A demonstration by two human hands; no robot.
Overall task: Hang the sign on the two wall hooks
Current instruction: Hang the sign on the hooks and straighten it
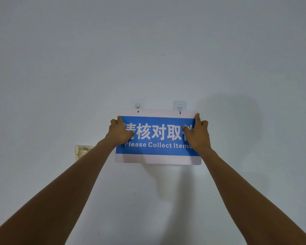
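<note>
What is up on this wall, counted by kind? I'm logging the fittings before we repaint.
Signs: 1, the blue sign, held by the left hand and right hand
Wall hooks: 2, left hook and right hook
Stained wall plates: 1, wall plate
Total: 4

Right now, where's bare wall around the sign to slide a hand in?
Bare wall above both hooks, left one and right one; also below the sign and far right. Crowded: left hand and right hand cover the sign's ends; a stained wall plate sits low left.
</note>
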